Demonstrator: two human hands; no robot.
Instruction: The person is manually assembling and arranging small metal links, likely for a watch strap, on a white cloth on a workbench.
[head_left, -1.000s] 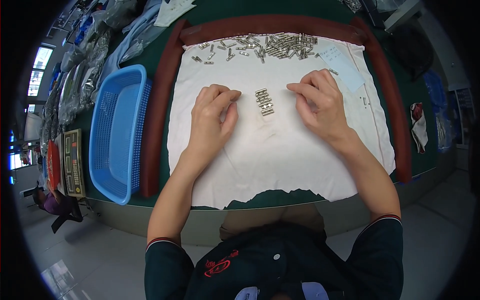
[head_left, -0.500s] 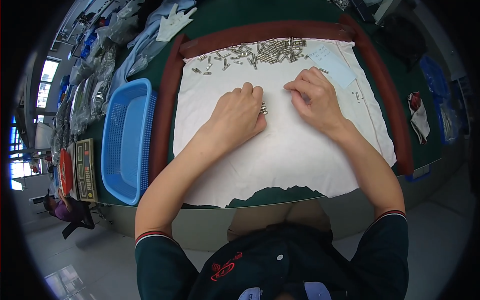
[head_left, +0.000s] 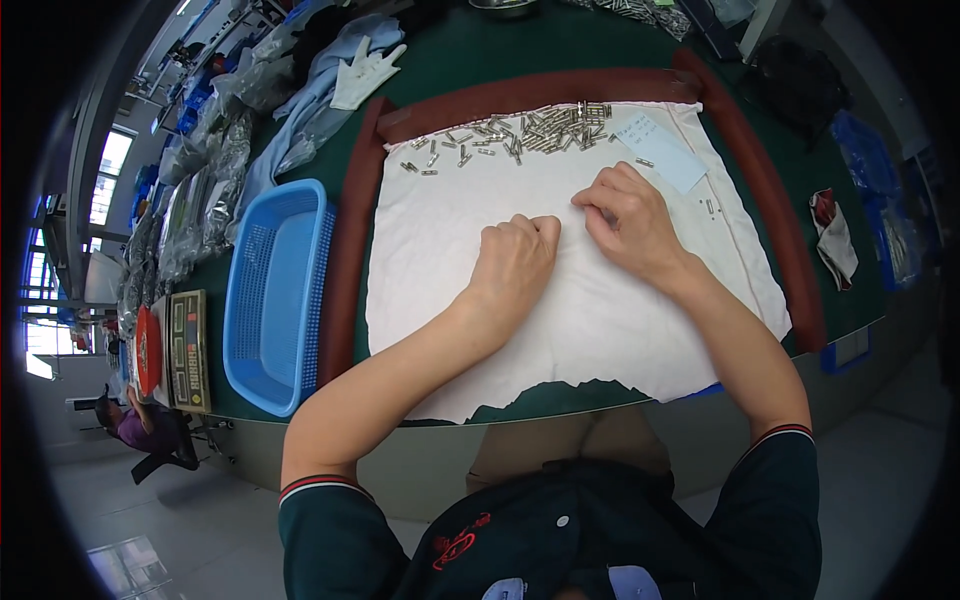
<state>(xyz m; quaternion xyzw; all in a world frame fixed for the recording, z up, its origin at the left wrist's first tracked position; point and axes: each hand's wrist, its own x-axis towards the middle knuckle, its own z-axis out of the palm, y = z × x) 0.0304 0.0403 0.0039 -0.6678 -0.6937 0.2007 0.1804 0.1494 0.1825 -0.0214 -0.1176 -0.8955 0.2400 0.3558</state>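
Over the middle of the white cloth (head_left: pixel 450 270) my left hand (head_left: pixel 512 268) is curled into a fist, knuckles up. Small metal cylinders showed in its palm a moment ago; the fingers now cover them. My right hand (head_left: pixel 632 222) is just to the right of it, thumb and forefinger pinched together toward the left hand. Whatever is in that pinch is too small or hidden to make out. Beyond both hands, a loose pile of small silvery metal cylinders (head_left: pixel 548 130) lies along the cloth's far edge, with several strays at its left.
Dark red padded bars (head_left: pixel 540 88) border the cloth on three sides. A pale blue paper slip (head_left: pixel 668 152) lies at its far right, with single cylinders near it. Left stand a blue basket (head_left: pixel 270 300) and a scale (head_left: pixel 188 350). A white glove (head_left: pixel 364 76) lies far left.
My left hand has turned and moved toward the right hand, and the cylinders in its palm have gone out of sight. The right hand keeps its pinch. The whole view has shifted slightly.
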